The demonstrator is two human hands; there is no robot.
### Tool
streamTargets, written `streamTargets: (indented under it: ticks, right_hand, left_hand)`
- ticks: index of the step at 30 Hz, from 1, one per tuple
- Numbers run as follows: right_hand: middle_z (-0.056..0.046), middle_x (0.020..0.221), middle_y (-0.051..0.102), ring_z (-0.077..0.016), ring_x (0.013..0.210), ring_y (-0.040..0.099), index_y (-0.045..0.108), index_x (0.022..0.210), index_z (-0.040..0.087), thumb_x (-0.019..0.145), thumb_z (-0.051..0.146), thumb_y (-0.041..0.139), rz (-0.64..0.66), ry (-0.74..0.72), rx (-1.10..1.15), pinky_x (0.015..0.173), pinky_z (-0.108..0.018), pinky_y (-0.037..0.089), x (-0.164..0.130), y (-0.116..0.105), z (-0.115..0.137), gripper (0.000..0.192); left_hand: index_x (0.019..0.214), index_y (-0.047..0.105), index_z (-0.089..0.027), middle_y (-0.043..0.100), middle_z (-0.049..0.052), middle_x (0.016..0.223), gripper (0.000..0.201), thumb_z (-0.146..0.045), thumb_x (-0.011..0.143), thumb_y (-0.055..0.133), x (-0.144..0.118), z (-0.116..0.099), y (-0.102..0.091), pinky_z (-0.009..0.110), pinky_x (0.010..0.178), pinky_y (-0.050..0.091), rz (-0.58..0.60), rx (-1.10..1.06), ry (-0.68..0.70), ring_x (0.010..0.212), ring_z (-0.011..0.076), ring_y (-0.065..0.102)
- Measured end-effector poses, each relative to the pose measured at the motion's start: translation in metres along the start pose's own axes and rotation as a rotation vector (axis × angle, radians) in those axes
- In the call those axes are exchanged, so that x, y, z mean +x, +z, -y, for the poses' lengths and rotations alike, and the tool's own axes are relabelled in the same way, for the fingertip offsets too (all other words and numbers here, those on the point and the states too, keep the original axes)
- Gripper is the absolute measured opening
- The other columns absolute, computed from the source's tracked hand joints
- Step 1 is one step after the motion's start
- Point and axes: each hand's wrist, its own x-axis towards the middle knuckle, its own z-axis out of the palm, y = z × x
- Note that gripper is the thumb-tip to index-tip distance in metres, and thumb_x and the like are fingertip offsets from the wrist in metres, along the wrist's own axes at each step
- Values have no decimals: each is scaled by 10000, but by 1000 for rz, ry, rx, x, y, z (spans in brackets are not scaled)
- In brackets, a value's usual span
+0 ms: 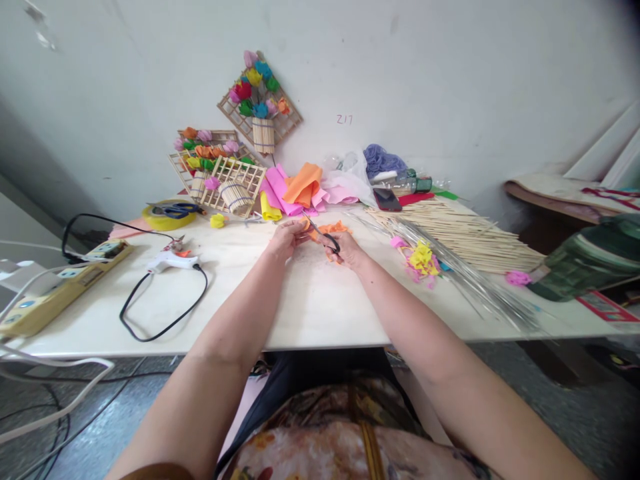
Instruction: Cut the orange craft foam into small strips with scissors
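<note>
At the middle of the bench (320,300), the right hand (345,250) has its fingers closed around black-handled scissors (327,243), blades pointing toward ten o'clock into an orange paper piece (330,229). The left hand (285,238) pinches that paper's near edge. A glue gun (170,261) lies well apart at nine o'clock.
</note>
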Motion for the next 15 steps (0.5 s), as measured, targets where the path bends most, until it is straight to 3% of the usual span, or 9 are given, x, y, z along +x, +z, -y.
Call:
streamTargets:
  ticks: [15]
  right_hand:
    - [75,449,459,-22,288,332,632,780,140,882,264,696,-8,18,22,289,-129,246,3,1,-1,173]
  left_hand:
    - [817,686,-139,732,47,769,142,-169,714,778,2,1,-3,242,680,539,-19,-7,-4,708,143,691]
